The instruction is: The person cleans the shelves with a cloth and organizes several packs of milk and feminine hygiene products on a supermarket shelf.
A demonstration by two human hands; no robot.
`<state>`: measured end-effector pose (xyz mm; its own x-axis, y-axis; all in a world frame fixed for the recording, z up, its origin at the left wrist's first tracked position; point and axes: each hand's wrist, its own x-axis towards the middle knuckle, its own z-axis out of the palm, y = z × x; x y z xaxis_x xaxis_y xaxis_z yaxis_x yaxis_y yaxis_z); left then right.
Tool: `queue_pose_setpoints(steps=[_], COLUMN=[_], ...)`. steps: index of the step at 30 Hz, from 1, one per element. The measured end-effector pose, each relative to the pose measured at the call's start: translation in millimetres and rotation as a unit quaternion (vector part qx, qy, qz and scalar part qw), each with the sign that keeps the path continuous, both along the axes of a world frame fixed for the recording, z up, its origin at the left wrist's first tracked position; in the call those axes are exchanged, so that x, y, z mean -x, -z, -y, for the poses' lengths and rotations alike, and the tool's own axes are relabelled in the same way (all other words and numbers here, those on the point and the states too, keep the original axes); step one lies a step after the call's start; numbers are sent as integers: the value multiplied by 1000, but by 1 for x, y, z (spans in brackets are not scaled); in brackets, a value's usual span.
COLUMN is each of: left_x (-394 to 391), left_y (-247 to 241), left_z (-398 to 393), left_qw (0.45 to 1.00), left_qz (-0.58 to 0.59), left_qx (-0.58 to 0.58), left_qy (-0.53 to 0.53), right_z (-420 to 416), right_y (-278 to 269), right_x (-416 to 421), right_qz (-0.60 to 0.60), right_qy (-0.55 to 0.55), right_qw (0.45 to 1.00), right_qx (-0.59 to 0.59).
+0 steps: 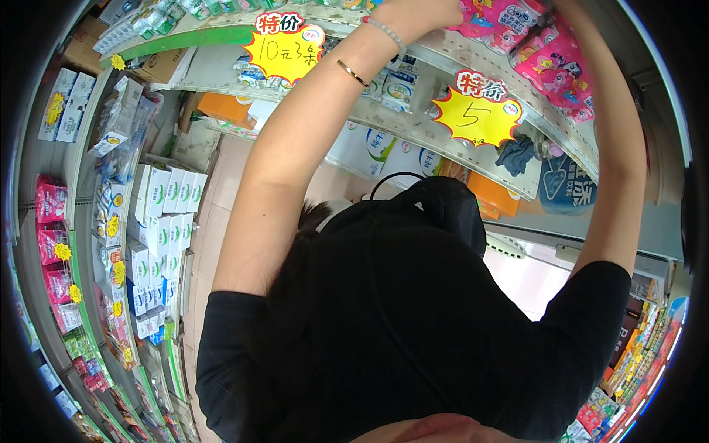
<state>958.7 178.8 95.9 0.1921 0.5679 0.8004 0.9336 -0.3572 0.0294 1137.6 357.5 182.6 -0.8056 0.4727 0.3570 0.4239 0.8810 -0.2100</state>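
Note:
My left hand reaches to the shelf at the top edge of the view, beside a pink pouch pack printed with cartoon ponies. Its fingers are largely cut off or hidden, so a grip on the pack cannot be made out. A beaded bracelet and a gold bangle are on that arm. On the right, my right forearm stretches up past a second pink pouch pack; the right hand is beyond the frame. Both packs are on the perforated upper shelf.
Yellow price signs hang from the shelf edge. Below are white milk cartons, a dark cloth and a blue plastic container. White boxes are stacked at left, near shelves with pink packs. Green-edged shelving curves across the top.

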Motion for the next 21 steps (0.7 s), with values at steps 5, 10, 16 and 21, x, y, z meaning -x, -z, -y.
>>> queue_pose_setpoints(steps=[5, 10, 16, 21], left_x=[-14, -6, -33, -21], left_y=[2, 14, 7, 15], left_z=[-5, -8, -10, -9], left_qw=[999, 999, 998, 998], left_qz=[13, 21, 42, 54], left_qx=[-34, -3, -26, 7], left_qy=[10, -45, -40, -45], right_z=[-54, -72, -27, -61], right_y=[17, 33, -2, 8], right_x=[67, 112, -2, -53], right_qz=[-19, 29, 57, 117], right_qy=[-35, -106, -72, -35], right_qw=[994, 988, 995, 991], right_qx=[-99, -108, 51, 57])
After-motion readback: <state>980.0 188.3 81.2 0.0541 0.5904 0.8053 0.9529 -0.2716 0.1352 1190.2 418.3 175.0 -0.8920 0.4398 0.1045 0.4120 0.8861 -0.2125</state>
